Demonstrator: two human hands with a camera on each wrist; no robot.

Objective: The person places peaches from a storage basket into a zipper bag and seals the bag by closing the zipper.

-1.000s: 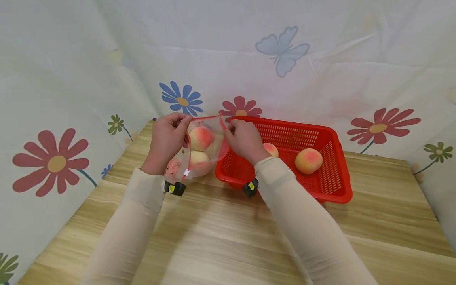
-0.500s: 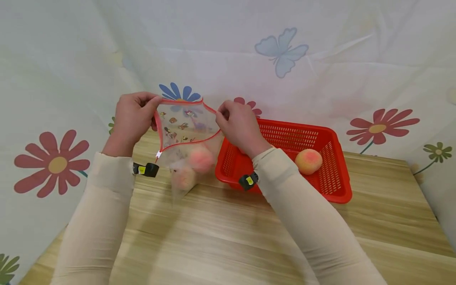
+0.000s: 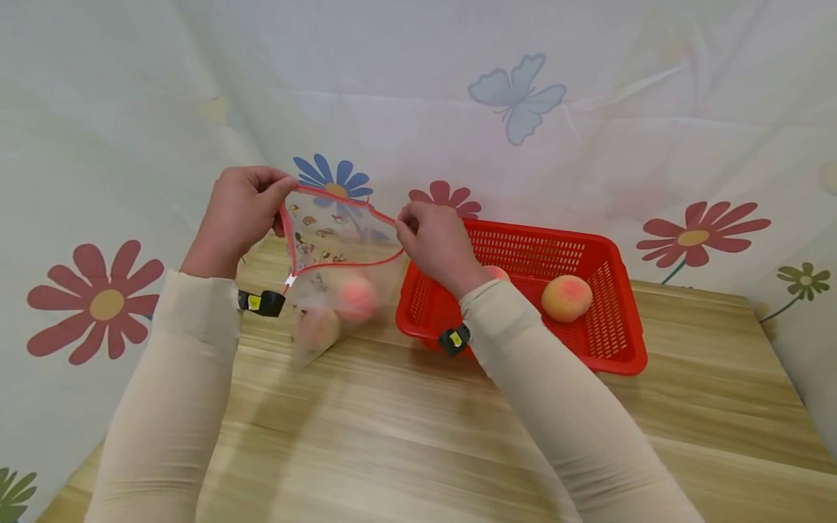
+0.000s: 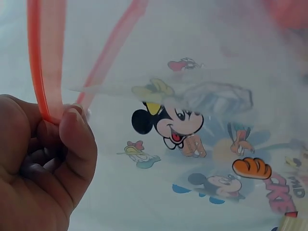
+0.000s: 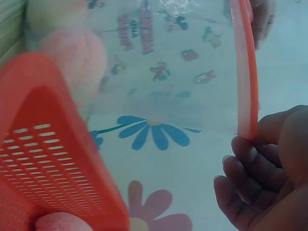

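A clear zipper bag (image 3: 386, 280) with a red zip edge and cartoon prints hangs between both hands, its mouth spread wide. My left hand (image 3: 238, 214) pinches the bag's left edge between thumb and fingers, above the white zip slider (image 3: 290, 280). On the other side, my right hand (image 3: 437, 240) pinches the right edge at the red strip (image 5: 248, 72). Inside the bag's lower part sit a pink-topped peach (image 3: 357, 298) and a paler peach (image 3: 318, 329), both blurred through the plastic. The prints show sharply in the left wrist view, such as a cartoon mouse (image 4: 173, 120).
Right of the bag stands a red perforated basket (image 3: 621, 290). One peach (image 3: 567, 298) lies in it, and another peach (image 3: 497, 273) is partly hidden behind the right hand. The wood-grain table (image 3: 392, 443) meets a flower-printed cloth (image 3: 588, 160) behind.
My left hand has moved left and up, pulling the bag's mouth wider. The bag and its peaches shifted left, away from the basket. My right hand has moved only slightly.
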